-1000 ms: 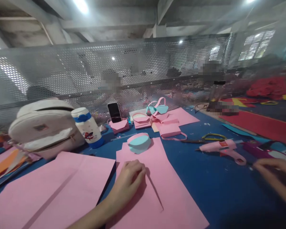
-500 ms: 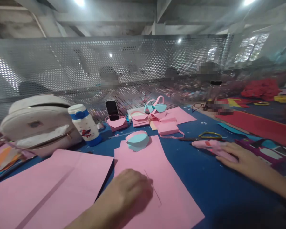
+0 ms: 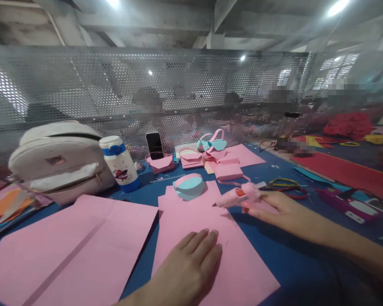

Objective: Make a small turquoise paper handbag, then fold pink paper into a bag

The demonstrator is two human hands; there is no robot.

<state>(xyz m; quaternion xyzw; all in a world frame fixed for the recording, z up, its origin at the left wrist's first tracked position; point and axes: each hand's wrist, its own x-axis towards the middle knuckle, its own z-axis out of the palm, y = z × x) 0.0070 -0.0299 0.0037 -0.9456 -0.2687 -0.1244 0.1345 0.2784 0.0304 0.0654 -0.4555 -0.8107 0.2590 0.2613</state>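
Observation:
My right hand (image 3: 274,210) grips a pink glue gun (image 3: 234,198), its dark nozzle pointing left over the right edge of a pink paper sheet (image 3: 239,259). Palm down on that sheet lies my left hand (image 3: 194,263), fingers stretched out and nothing visible in it. A small paper piece with a light blue face and pink rim (image 3: 189,187) rests at the sheet's far end. On the left is a second, larger pink sheet (image 3: 79,242) with a crease across it. Scissors with yellow and red handles (image 3: 284,183) lie just beyond the glue gun.
A white bottle (image 3: 120,165) and a pale backpack (image 3: 62,163) stand at the left. Small pink paper bags (image 3: 228,171) and a phone (image 3: 155,145) sit before a perforated metal partition (image 3: 185,80). A purple device (image 3: 351,206) lies at the right.
My right hand has lifted the glue gun off the table's right side and carried it left to the sheet. My left hand has flattened, its fingers now extended on the paper.

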